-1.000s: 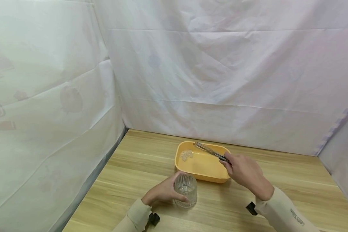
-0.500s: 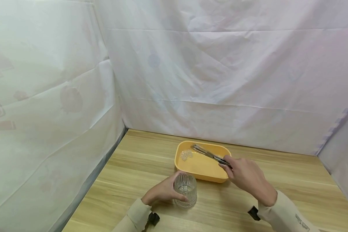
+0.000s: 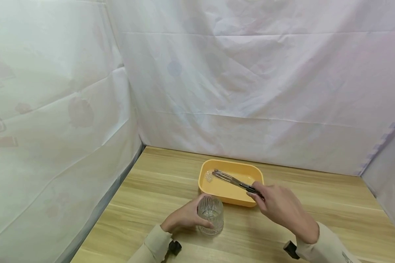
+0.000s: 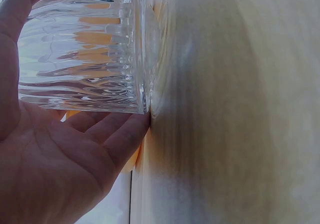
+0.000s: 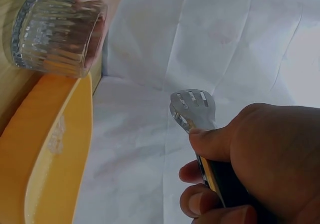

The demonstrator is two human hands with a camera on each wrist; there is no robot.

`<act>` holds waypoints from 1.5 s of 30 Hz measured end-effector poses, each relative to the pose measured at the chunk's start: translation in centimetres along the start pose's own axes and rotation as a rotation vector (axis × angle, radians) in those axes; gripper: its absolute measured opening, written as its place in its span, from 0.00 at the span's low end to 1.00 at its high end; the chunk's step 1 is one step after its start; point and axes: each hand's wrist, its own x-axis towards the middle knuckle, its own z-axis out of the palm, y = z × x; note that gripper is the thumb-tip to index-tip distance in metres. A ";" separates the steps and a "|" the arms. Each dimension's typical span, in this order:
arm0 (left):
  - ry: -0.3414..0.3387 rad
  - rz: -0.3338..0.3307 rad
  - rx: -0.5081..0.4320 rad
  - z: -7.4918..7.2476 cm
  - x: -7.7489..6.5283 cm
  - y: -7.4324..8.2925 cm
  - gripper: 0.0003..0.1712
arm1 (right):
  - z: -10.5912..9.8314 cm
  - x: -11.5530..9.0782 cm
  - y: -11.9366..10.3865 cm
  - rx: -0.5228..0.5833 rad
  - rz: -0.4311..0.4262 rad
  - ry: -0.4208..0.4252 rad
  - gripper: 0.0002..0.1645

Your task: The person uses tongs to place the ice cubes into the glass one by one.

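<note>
A clear ribbed glass tumbler (image 3: 211, 217) stands upright on the table, with my left hand (image 3: 183, 217) around its left side. In the left wrist view, the fingers of that hand (image 4: 55, 159) lie along the glass (image 4: 75, 79), down by its base. My right hand (image 3: 283, 205) grips metal tongs (image 3: 229, 178) by their dark handles. Their slotted heads (image 5: 200, 107) are close together and point left, over the yellow tray (image 3: 228, 199). Small clear pieces (image 3: 209, 177) lie at the tray's left end, partly behind the tong heads in the head view.
The tray sits just beyond the glass on the wood-grain table (image 3: 151, 182). White cloth hangs behind the table (image 3: 250, 91) and along its left side (image 3: 69, 146). Another cloth panel (image 3: 391, 182) borders the right.
The tongs have moved left and toward the front of the tray, their heads now near the clear pieces. My right hand has come slightly nearer; the left hand and glass have stayed put.
</note>
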 end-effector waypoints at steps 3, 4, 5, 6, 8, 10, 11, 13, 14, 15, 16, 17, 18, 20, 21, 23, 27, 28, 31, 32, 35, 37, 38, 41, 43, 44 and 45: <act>0.000 0.006 -0.020 0.0 0.0 0.1 0.53 | -0.2 -0.2 -0.3 0.014 0.013 -0.031 0.14; -0.002 0.007 -0.027 0.0 0.0 0.1 0.53 | -0.3 -0.3 -0.4 0.020 0.017 -0.038 0.14; -0.001 0.008 -0.029 0.0 0.0 0.1 0.53 | -0.3 -0.4 -0.5 0.028 0.018 -0.042 0.14; -0.002 0.009 -0.030 0.0 0.0 0.1 0.53 | -0.4 -0.4 -0.5 0.035 0.020 -0.047 0.14; -0.002 0.012 -0.033 0.0 0.0 0.2 0.53 | -0.4 -0.5 -0.7 0.050 0.024 -0.056 0.14; 0.002 0.011 -0.030 0.0 0.0 0.2 0.53 | -0.5 -0.6 -0.8 0.054 0.020 -0.056 0.14; 0.002 0.012 -0.029 0.0 0.0 0.2 0.53 | -0.5 -0.6 -0.9 0.054 0.017 -0.058 0.14; 0.004 0.011 -0.031 0.0 0.0 0.1 0.53 | -0.6 -0.6 -1.0 0.053 0.007 -0.062 0.14; 0.004 0.007 -0.029 0.0 0.0 0.1 0.53 | -0.6 -0.7 -1.0 0.050 0.000 -0.062 0.13; 0.005 0.003 -0.026 0.0 0.0 0.1 0.53 | -0.6 -0.7 -1.1 0.049 -0.009 -0.061 0.14; 0.006 -0.002 -0.021 0.0 0.0 0.1 0.54 | -0.6 -0.7 -1.1 0.049 -0.017 -0.062 0.13; 0.007 -0.008 -0.015 0.0 0.0 0.1 0.54 | -0.6 -0.7 -1.1 0.049 -0.022 -0.063 0.13; 0.008 -0.012 -0.011 0.0 -0.1 0.1 0.54 | -0.5 -0.7 -1.2 0.049 -0.028 -0.063 0.13; 0.008 -0.017 -0.002 0.0 -0.1 0.2 0.54 | -0.5 -0.8 -1.2 0.047 -0.035 -0.062 0.13; 0.007 -0.015 0.000 0.0 -0.1 0.2 0.54 | -0.5 -0.8 -1.2 0.048 -0.036 -0.063 0.14; 0.004 -0.011 0.001 0.0 0.0 0.2 0.53 | -0.5 -0.8 -1.2 0.050 -0.035 -0.069 0.14; 0.000 -0.004 0.009 0.0 0.0 0.2 0.53 | -0.5 -0.9 -1.2 0.046 -0.035 -0.087 0.14; 0.001 -0.004 0.014 0.0 0.0 0.1 0.53 | -0.5 -0.9 -1.2 0.045 -0.034 -0.094 0.14; 0.003 -0.004 0.021 0.0 0.0 0.1 0.53 | -0.5 -1.0 -1.2 0.048 -0.029 -0.111 0.14; 0.003 -0.004 0.023 0.0 0.0 0.1 0.53 | -0.5 -1.0 -1.2 0.051 -0.027 -0.115 0.13; 0.003 -0.005 0.021 0.0 0.1 0.0 0.53 | -0.5 -1.1 -1.2 0.063 -0.022 -0.122 0.13; 0.002 -0.004 0.021 0.0 0.1 0.0 0.53 | -0.4 -1.1 -1.2 0.067 -0.022 -0.119 0.14; 0.002 -0.004 0.021 0.0 0.1 0.0 0.53 | -0.4 -1.1 -1.2 0.068 -0.025 -0.116 0.14; 0.002 -0.003 0.023 0.0 0.1 0.1 0.52 | -0.4 -1.1 -1.2 0.066 -0.033 -0.102 0.15; 0.002 -0.005 0.024 0.0 0.1 0.1 0.53 | -0.4 -1.2 -1.2 0.064 -0.038 -0.093 0.15; 0.002 -0.008 0.025 -0.1 0.1 0.1 0.53 | -0.4 -1.2 -1.2 0.064 -0.039 -0.091 0.16; 0.003 -0.010 0.028 -0.1 0.1 0.1 0.53 | -0.4 -1.2 -1.3 0.062 -0.039 -0.090 0.16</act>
